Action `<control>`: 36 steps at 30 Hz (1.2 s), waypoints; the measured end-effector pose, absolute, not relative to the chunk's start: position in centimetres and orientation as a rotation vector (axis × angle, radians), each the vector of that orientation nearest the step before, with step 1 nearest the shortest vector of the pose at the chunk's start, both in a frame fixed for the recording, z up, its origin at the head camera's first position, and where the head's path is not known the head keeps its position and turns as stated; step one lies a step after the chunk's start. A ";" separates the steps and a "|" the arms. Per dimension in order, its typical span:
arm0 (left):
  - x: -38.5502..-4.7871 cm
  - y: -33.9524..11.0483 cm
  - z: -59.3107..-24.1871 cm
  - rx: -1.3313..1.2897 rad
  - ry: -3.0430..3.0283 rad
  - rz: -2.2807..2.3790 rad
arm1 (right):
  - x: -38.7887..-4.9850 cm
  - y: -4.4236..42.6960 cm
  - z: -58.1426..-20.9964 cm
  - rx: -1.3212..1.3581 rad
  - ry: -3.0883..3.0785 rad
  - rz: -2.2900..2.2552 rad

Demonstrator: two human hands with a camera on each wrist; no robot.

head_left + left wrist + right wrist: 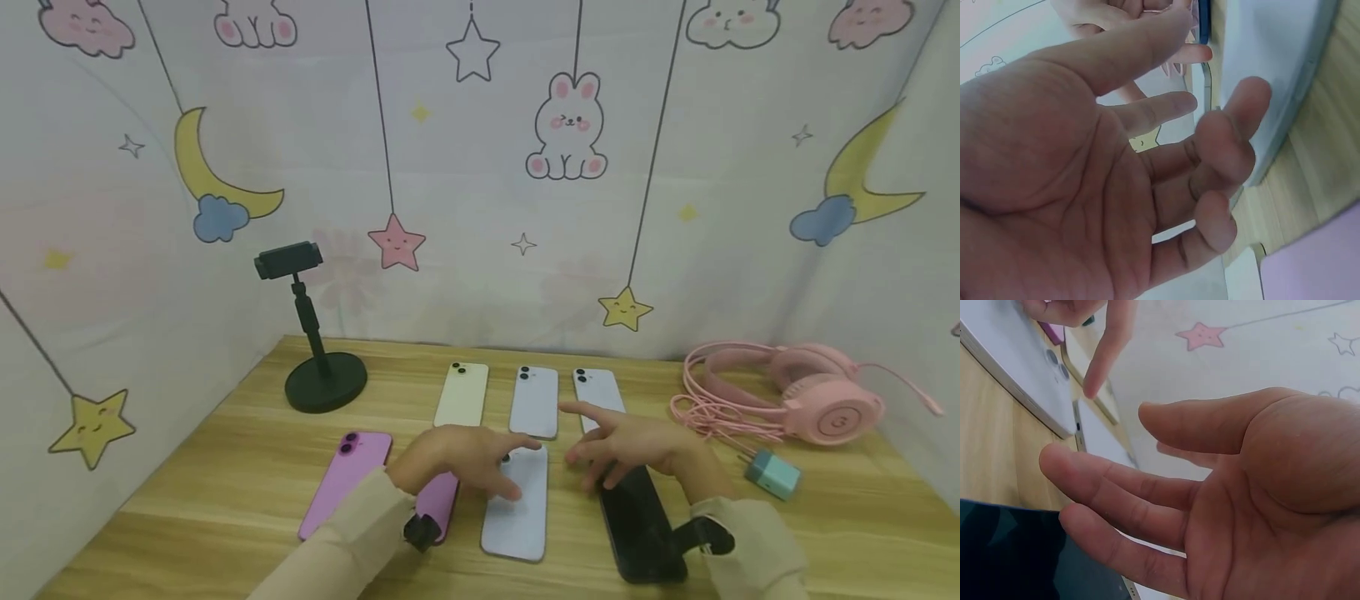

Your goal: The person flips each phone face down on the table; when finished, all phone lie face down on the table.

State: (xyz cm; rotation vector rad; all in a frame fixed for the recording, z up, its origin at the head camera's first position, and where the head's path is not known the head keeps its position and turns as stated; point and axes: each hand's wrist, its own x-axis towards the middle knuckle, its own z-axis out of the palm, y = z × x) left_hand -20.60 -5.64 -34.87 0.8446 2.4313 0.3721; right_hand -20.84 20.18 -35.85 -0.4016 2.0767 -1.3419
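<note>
My left hand (472, 457) hovers over the upper part of a pale blue-white phone (517, 529), fingers loosely bent and holding nothing. Whether its fingertips touch that phone I cannot tell. Partly under my left wrist lies a pink phone (435, 510), and a second pink phone (341, 487) is further left. My right hand (633, 442) is spread with nothing in it, above the top end of a dark phone (643, 533) lying screen up. Its palm (1241, 512) and loosely extended fingers fill much of the right wrist view.
Behind the hands lie a pale yellow phone (461, 398), a pale lavender phone (534, 404) and a white phone (597, 385). Pink headphones (832, 408) and a teal charger plug (774, 473) are on the right. A black stand (326, 383) is back left, before a patterned curtain (480, 167).
</note>
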 end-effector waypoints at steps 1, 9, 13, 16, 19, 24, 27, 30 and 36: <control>-20.7 -5.4 -34.8 0.844 2.421 0.376 | -20.9 20.4 -35.9 -0.402 2.080 -1.336; -21.2 -3.5 -34.6 0.810 2.329 0.453 | -20.9 21.6 -35.7 -0.424 2.097 -1.276; -21.5 -2.5 -34.8 0.864 2.321 0.462 | -20.7 22.0 -35.3 -0.426 2.102 -1.231; -21.6 -1.8 -35.0 0.903 2.325 0.467 | -20.6 22.5 -35.1 -0.407 2.127 -1.197; -21.5 -1.0 -35.0 0.944 2.347 0.436 | -20.6 23.1 -35.0 -0.386 2.168 -1.159; -21.0 0.2 -35.2 1.029 2.372 0.418 | -20.5 24.3 -35.2 -0.368 2.205 -1.133; -20.7 0.7 -35.4 1.081 2.405 0.459 | -20.4 25.0 -35.1 -0.315 2.205 -1.138; -20.4 1.2 -35.5 1.102 2.436 0.515 | -20.2 25.7 -35.0 -0.239 2.192 -1.147; -20.2 2.5 -35.6 1.168 2.387 0.543 | -19.9 27.1 -34.9 -0.165 2.199 -1.164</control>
